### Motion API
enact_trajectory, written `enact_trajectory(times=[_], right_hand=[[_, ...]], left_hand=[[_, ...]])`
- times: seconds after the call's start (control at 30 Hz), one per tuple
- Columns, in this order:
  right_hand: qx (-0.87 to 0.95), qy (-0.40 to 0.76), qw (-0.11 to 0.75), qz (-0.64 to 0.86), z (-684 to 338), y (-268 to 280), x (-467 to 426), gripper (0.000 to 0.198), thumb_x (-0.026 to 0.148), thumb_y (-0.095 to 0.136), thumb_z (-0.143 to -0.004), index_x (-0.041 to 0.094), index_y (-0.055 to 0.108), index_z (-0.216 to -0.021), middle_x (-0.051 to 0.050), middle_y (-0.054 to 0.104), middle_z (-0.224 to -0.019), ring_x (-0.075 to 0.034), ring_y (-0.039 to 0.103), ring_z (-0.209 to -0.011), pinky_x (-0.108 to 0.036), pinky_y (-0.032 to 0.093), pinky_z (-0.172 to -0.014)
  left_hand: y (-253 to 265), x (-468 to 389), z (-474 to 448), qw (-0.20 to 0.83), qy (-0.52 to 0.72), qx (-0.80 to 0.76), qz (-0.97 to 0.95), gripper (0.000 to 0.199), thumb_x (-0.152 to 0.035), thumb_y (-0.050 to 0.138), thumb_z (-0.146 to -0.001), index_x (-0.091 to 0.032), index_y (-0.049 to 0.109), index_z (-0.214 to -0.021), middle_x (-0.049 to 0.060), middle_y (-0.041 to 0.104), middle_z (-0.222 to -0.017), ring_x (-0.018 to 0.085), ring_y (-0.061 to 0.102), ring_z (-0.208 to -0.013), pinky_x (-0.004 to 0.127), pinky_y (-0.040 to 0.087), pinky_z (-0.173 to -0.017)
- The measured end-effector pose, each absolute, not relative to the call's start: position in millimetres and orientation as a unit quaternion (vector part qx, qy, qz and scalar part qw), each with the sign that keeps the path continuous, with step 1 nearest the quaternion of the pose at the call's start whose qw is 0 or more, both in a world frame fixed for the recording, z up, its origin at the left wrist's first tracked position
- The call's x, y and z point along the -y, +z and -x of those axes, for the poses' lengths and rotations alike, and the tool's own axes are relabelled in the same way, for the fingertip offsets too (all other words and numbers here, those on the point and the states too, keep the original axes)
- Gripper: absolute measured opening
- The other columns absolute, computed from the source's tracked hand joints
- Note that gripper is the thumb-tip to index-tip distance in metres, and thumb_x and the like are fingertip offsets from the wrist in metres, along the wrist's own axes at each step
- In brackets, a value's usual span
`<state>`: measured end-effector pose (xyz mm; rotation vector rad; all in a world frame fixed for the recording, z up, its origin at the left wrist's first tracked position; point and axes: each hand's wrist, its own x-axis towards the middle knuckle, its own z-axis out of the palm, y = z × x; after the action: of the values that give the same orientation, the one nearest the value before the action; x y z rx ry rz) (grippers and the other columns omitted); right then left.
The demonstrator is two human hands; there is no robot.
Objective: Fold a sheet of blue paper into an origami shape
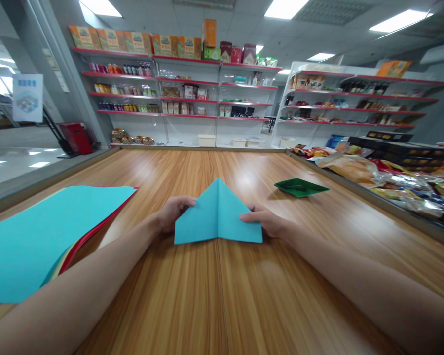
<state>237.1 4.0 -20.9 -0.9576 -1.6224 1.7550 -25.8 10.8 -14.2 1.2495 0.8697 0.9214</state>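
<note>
Between my two hands is a folded sheet of blue paper [218, 217], with a pointed top, slanting sides and a crease down its middle. My left hand [175, 212] grips its left edge, thumb near the slanted side and the other fingers mostly hidden behind. On the right edge, my right hand [264, 218] pinches the paper, its thumb lying on the front face. Beyond my right hand a green folded paper piece [301, 187] with raised edges rests on the wooden table [222, 291]. To the left lies a stack of coloured paper sheets [48, 231], blue on top, red and cream below.
A raised rim [203, 147] borders the table. Past its right side lie many packaged snacks [403, 187] and black boxes [407, 150]. Shelves [188, 88] with bottles and boxes stand at the back. A sign [28, 98] and a red box [77, 138] are at left.
</note>
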Motion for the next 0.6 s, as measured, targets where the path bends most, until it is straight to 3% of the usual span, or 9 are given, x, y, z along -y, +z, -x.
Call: enact_trajectory(times=[0.1, 0.4, 0.5, 0.6], right_hand=[[0.602, 0.683, 0.229, 0.344, -243, -14, -4, 0.031, 0.033, 0.074, -0.057, 0.011, 0.063, -0.076, -0.001, 0.062, -0.068, -0.011, 0.056, -0.056, -0.021, 0.045, -0.052], [0.615, 0.720, 0.106, 0.302, -245, -7, 0, 0.030, 0.029, 0.074, -0.062, 0.009, 0.067, -0.084, -0.004, 0.068, -0.077, -0.012, 0.062, -0.060, -0.022, 0.049, -0.056], [0.626, 0.698, 0.141, 0.318, -245, -10, 0, 0.030, 0.031, 0.075, -0.062, 0.009, 0.067, -0.081, -0.003, 0.067, -0.074, -0.011, 0.060, -0.058, -0.021, 0.047, -0.053], [0.631, 0.667, 0.224, 0.327, -239, -16, -1, 0.035, 0.034, 0.074, -0.066, 0.010, 0.066, -0.090, -0.004, 0.067, -0.079, -0.013, 0.062, -0.065, -0.024, 0.049, -0.058]], left_hand=[[-14, -11, 28, 0.737, 0.286, -0.299, -0.535, 0.020, -0.018, 0.060, -0.051, -0.010, 0.069, -0.068, 0.011, 0.070, -0.071, 0.021, 0.063, -0.061, 0.032, 0.050, -0.062], [-12, 1, 16, 0.731, 0.174, -0.281, -0.597, 0.017, -0.025, 0.073, -0.066, -0.011, 0.072, -0.076, 0.009, 0.072, -0.076, 0.018, 0.065, -0.060, 0.027, 0.050, -0.058], [-10, 1, 15, 0.707, 0.186, -0.301, -0.612, 0.020, -0.029, 0.074, -0.067, -0.011, 0.072, -0.076, 0.009, 0.072, -0.077, 0.018, 0.065, -0.061, 0.027, 0.050, -0.056], [-9, -5, 14, 0.666, 0.270, -0.329, -0.613, 0.029, -0.031, 0.073, -0.068, -0.012, 0.071, -0.089, 0.009, 0.071, -0.083, 0.019, 0.066, -0.067, 0.029, 0.051, -0.063]])
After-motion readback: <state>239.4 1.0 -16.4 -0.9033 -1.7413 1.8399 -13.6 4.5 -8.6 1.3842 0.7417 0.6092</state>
